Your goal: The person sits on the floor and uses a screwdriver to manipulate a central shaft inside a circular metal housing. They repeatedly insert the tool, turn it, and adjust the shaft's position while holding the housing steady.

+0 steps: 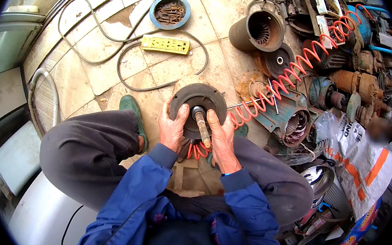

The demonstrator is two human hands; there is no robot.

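Note:
Between my knees I hold a dark round motor end cover (183, 96) with a metal shaft (201, 127) sticking out of its centre toward me. My left hand (172, 126) grips the cover's left side, thumb pressed on its face near the shaft. On the opposite side my right hand (224, 137) clasps the rim, its thumb also on the face. Most of my fingers are hidden behind the cover. A red coiled air hose (282, 81) runs down from the upper right and passes behind the cover; some of its coils show below it.
Ahead lie a yellow power strip (165, 44) with a looping black cable and a blue-rimmed bowl (169, 26) of bolts. To the right stand a hollow motor housing (257, 30), a green motor body (284, 117) with windings, several rusty motor parts and a white woven sack (362, 162).

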